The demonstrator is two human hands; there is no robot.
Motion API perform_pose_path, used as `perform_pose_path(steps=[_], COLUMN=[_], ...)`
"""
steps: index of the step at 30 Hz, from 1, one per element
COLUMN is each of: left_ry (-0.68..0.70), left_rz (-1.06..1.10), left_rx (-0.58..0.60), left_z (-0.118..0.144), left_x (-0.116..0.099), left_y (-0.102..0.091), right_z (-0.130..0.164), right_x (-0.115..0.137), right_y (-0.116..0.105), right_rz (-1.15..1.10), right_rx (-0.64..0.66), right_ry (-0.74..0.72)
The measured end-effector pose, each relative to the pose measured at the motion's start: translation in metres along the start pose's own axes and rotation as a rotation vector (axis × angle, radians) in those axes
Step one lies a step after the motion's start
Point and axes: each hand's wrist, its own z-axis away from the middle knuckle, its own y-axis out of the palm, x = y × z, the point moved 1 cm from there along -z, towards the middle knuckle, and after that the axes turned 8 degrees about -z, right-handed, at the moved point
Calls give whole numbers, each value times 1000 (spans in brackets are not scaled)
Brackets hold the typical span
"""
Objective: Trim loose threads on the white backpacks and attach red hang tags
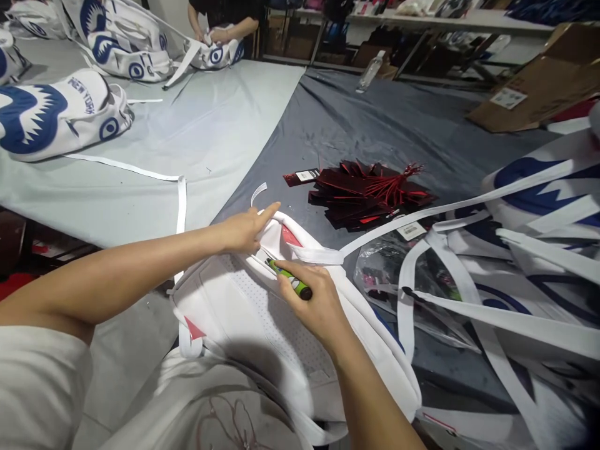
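A white backpack [220, 312] leans against my body, its back panel towards me and its top edge away from me. My left hand [246, 230] grips that top edge near the strap, with one finger stretched along it. My right hand [316, 297] holds a short green and black stick-shaped tool [291, 278]; its exact kind I cannot make out. The tool's far end is close to the seam below the top loop, near my left fingers. Whether it touches the fabric is unclear. Red lining shows in the gap by the loop.
Red-black hang tags [370, 190] lie in a bundle on the dark table cover [262, 150]. More white-and-blue backpacks [51, 112] are on the left and right. A bottle [370, 72] and a cardboard box [539, 81] stand farther back. Another person's hands [225, 32] handle a bag.
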Motion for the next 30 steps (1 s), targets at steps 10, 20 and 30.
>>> perform_pose_path(steps=[10,20,30], left_ry=[29,41,49], left_rz=[-9,-14,-17], left_rx=[84,87,61], left_z=[-7,-7,-5], left_x=[0,1,2], left_y=[-7,-6,-4], right_z=[-13,-9,-10], right_x=[6,12,15], right_y=[25,34,32], right_rz=[16,-20,-81], right_rx=[-67,-226,-179], right_ry=[94,162,152])
